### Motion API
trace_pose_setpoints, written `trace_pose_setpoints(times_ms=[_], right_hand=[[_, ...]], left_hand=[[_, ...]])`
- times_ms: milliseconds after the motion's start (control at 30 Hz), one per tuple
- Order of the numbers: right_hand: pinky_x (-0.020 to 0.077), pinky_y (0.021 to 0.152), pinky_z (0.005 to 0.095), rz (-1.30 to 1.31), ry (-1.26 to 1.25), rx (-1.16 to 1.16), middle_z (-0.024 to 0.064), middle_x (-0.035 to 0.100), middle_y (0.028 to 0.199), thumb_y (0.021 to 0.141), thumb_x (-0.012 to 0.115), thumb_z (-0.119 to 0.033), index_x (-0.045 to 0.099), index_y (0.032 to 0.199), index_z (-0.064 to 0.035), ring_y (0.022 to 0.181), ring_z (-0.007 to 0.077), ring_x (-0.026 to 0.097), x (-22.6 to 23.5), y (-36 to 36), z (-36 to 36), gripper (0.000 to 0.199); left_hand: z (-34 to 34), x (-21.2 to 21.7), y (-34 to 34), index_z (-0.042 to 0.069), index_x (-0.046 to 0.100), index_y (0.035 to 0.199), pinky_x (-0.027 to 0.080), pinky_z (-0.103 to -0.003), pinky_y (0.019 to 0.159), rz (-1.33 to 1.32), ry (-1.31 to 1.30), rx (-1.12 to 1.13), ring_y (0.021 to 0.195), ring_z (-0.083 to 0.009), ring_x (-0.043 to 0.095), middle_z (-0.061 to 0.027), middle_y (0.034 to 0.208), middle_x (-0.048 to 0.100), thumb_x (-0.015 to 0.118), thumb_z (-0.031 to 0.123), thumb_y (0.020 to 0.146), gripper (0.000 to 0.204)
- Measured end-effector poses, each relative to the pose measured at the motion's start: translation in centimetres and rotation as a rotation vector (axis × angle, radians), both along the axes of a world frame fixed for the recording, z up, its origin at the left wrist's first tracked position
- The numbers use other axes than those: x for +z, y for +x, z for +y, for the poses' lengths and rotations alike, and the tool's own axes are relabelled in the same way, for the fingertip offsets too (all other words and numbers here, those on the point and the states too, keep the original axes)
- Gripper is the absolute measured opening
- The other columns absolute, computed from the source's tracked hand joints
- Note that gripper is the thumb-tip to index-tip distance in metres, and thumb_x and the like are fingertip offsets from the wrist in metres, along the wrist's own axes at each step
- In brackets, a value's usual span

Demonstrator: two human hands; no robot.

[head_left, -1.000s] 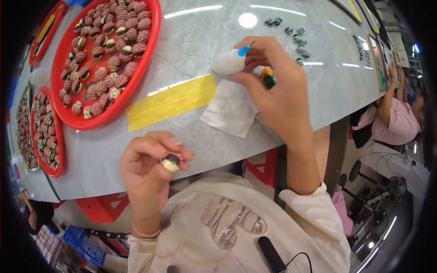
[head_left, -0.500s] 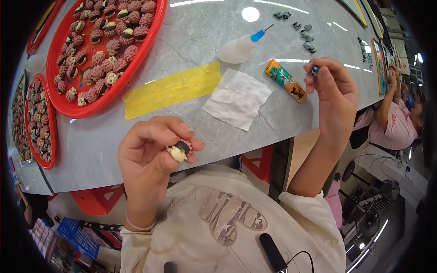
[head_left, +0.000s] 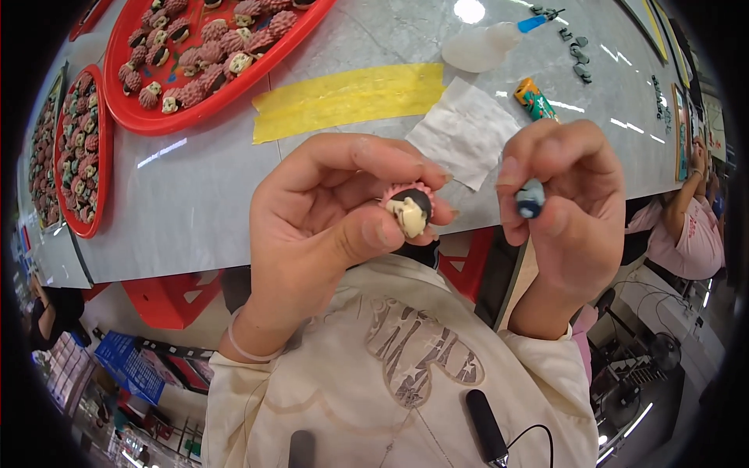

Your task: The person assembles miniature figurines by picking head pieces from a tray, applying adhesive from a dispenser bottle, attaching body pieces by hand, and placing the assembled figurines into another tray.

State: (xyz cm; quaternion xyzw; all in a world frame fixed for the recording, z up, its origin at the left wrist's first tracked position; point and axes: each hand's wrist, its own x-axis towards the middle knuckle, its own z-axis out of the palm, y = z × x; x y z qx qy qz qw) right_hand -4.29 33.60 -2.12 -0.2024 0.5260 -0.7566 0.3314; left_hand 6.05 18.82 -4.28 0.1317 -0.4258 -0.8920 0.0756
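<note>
Between the thumb and fingers of my left hand [head_left: 335,203] is a small figurine head [head_left: 409,212], with a cream face, a black band and pink ridged hair. To its right, my right hand [head_left: 573,203] pinches a small grey-blue plastic piece [head_left: 531,198] with a dark blue end. The two parts are held apart, above the table's near edge. Just beyond the hands lies a white cloth or tissue [head_left: 462,129]. An orange and green tube-shaped packet [head_left: 536,100] rests behind my right hand, which hides part of it.
A large red tray [head_left: 183,117] of similar pink heads stands at the far left, with a smaller red tray [head_left: 106,156] beside it. Yellow tape [head_left: 343,101] crosses the grey table. A white squeeze bottle [head_left: 480,48] with a needle tip and several grey pieces [head_left: 579,53] lie farther back.
My right hand has come down and inward from beside the packet, bringing its grey-blue piece near the head. My left hand has risen rightward, still holding the head. The view has shifted.
</note>
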Motion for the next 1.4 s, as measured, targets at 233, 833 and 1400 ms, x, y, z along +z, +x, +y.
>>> trace_pose_setpoints(times_ms=[233,833,1400], right_hand=[[0.0449,0.053,0.0188,0.295,0.047,0.030,0.0187,0.051,0.083,0.067,0.065,-0.003,0.052,0.084,0.0028,0.066,0.0186,0.055,0.3,0.7,-1.2,0.022],[0.0464,0.046,0.0214,1.015,0.117,-0.154,0.0182,0.057,0.072,0.057,0.069,0.007,0.054,0.081,0.0018,0.060,0.0180,0.059,-0.1,2.3,-2.2,0.029],[0.0418,0.058,0.0222,0.963,0.311,-0.233,0.0143,0.049,0.084,0.069,0.057,0.005,0.056,0.084,-0.0020,0.069,0.0176,0.051,-0.3,4.1,-3.3,0.016]], left_hand=[[-0.1,0.1,0.4,0.002,0.046,0.091,0.045,-0.020,0.058,-0.033,-0.026,0.010,0.074,-0.0143,0.053,-0.0112,0.090,0.051,0.066,0.028,0.071,0.039],[-0.1,-0.7,0.9,0.001,0.052,0.080,0.045,-0.023,0.067,0.113,-0.336,0.151,0.069,-0.0152,0.056,-0.0118,0.078,0.055,0.070,0.020,0.064,0.031],[-2.8,1.3,1.1,-0.004,0.053,0.098,0.041,-0.026,0.073,0.089,-0.012,-0.090,0.086,-0.0144,0.052,-0.0113,0.095,0.054,0.066,0.004,0.069,0.033]])
